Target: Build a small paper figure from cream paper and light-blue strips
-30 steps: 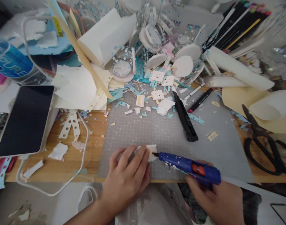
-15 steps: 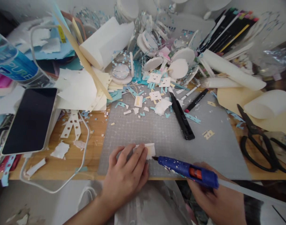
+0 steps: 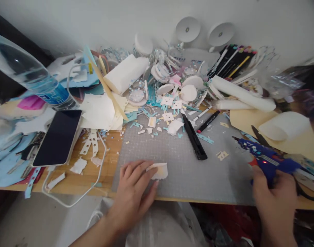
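My left hand [image 3: 135,188] rests on the grey cutting mat [image 3: 195,181], its fingers pressed on a small white paper piece [image 3: 160,171] with a yellowish patch. The thumb sits close beside the paper's lower edge. Over at the right, my right hand [image 3: 275,199] is wrapped round the handle of a blue glue gun [image 3: 270,161], slightly blurred, with a red light showing. The gun's dark nozzle points left, above the right part of the mat. A black utility knife [image 3: 194,137] lies between the hands, farther back.
Small smiling paper figures [image 3: 168,117] and scraps cover the back of the mat. A phone [image 3: 58,139] with a white cable and a water bottle [image 3: 31,75] stand left. Near the right hand are scissors [image 3: 260,136], partly hidden, and a marker [image 3: 208,121].
My right hand has carried the glue gun away from the paper piece, out to the right. My left hand stays on the paper. The camera view has tilted up, showing more wall.
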Action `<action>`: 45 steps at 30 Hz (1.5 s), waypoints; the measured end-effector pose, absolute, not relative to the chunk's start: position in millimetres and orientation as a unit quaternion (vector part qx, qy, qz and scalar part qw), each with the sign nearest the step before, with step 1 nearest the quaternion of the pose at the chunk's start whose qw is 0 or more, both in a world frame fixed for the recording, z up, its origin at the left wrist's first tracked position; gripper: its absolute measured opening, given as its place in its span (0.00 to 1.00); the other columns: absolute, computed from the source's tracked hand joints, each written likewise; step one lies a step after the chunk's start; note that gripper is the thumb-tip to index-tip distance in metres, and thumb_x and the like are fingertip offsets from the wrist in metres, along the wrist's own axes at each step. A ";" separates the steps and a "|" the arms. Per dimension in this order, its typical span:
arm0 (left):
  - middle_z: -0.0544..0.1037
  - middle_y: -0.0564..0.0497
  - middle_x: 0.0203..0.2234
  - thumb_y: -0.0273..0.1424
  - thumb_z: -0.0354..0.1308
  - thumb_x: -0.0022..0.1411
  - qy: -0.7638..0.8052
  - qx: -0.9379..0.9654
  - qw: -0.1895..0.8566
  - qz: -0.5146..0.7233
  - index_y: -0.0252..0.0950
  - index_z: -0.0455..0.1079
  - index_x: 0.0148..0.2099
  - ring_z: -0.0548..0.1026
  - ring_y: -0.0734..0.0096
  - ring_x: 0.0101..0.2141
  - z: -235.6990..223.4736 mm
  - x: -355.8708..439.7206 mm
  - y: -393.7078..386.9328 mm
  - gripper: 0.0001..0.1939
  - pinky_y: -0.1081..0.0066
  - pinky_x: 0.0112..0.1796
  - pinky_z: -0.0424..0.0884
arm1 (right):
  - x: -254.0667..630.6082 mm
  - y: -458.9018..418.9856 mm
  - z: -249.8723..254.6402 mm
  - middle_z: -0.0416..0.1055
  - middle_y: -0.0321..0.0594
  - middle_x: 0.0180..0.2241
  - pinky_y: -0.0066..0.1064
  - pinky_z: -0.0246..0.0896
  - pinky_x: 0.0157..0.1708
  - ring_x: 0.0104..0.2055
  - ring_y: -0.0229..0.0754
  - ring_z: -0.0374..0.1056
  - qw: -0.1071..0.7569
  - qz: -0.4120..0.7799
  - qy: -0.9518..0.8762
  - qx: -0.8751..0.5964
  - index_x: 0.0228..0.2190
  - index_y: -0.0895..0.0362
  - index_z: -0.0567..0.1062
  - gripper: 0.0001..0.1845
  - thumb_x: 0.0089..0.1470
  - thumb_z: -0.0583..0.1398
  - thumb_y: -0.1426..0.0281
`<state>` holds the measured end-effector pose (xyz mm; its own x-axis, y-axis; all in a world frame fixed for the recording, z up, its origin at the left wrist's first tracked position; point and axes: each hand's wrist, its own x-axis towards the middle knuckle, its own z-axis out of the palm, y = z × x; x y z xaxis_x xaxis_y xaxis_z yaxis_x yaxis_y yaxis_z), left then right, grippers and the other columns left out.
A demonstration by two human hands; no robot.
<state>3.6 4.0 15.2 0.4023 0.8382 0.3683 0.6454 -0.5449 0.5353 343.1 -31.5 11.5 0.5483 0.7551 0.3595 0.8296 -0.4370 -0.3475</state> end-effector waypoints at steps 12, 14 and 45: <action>0.77 0.49 0.38 0.25 0.55 0.65 0.453 0.868 0.157 0.129 0.38 0.74 0.41 0.71 0.60 0.42 27.3 11.5 36.7 0.07 0.58 0.44 0.63 | 360.8 -44.4 1.7 0.72 0.52 0.28 0.43 0.64 0.33 0.34 0.58 0.71 0.207 -0.121 -0.510 -0.826 0.33 0.62 0.74 0.14 0.50 0.62 0.64; 0.77 0.50 0.36 0.24 0.56 0.65 0.465 0.858 0.187 0.114 0.38 0.73 0.39 0.71 0.60 0.40 30.2 12.6 38.6 0.06 0.59 0.42 0.64 | 355.0 -52.2 4.1 0.73 0.52 0.30 0.44 0.65 0.34 0.36 0.59 0.71 0.231 -0.117 -0.495 -0.829 0.35 0.63 0.75 0.15 0.49 0.62 0.64; 0.71 0.54 0.26 0.32 0.64 0.54 0.333 0.548 0.750 0.162 0.35 0.71 0.35 0.67 0.77 0.26 34.0 -3.7 115.4 0.08 0.78 0.25 0.63 | 205.2 72.9 24.0 0.56 0.29 0.21 0.25 0.47 0.22 0.23 0.32 0.52 0.304 0.596 -0.629 -0.397 0.23 0.56 0.64 0.14 0.60 0.52 0.67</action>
